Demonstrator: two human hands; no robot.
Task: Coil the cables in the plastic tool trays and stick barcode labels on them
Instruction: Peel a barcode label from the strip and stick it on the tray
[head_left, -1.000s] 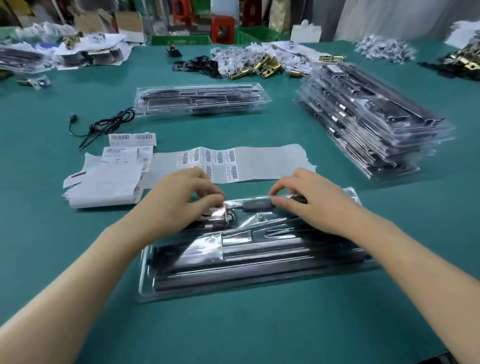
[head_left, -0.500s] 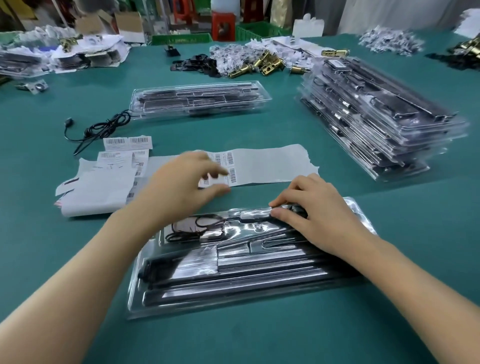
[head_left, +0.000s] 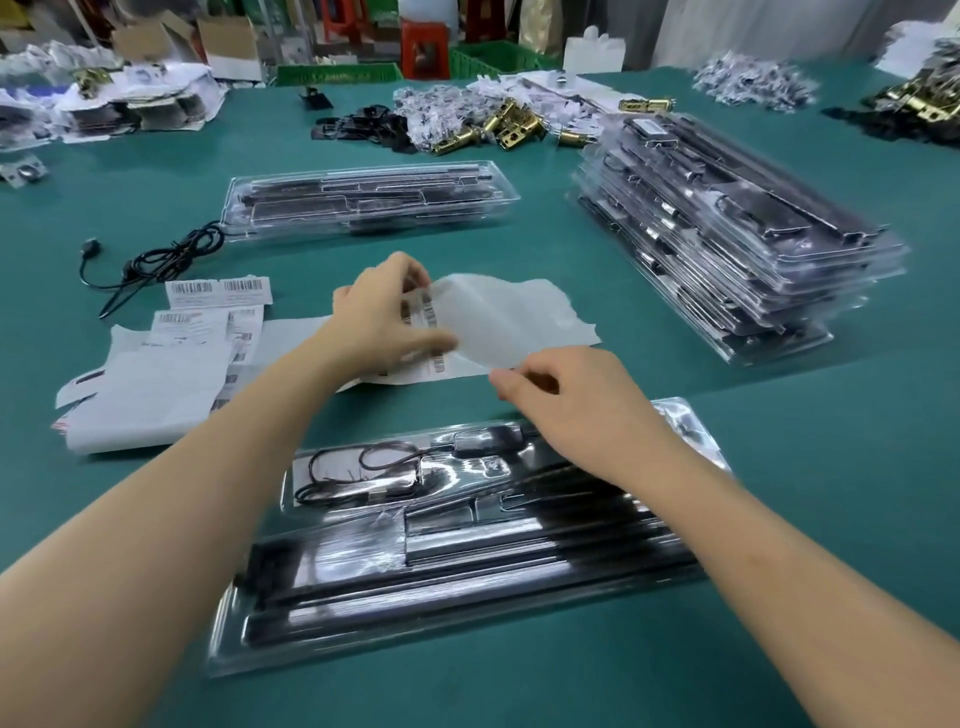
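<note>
A clear plastic tool tray (head_left: 467, 587) with dark metal parts lies in front of me on the green table. A thin black cable (head_left: 358, 470) sits coiled in its upper left pocket. Beyond the tray lies a white barcode label sheet (head_left: 498, 322), its near part lifted and curled off the table. My left hand (head_left: 384, 317) pinches the sheet at the barcode labels. My right hand (head_left: 566, 400) pinches the sheet's near edge, above the tray's far rim.
A second tray (head_left: 369, 197) lies further back, with a loose black cable (head_left: 156, 260) at its left. A tall stack of trays (head_left: 727, 234) stands at the right. Loose label sheets (head_left: 156, 374) lie at the left. Brass hardware (head_left: 509, 124) and bags crowd the far side.
Both hands left the tray and cable and moved up to the label sheet. The sheet's near part is now lifted and curled between them. The cable stays coiled in the tray.
</note>
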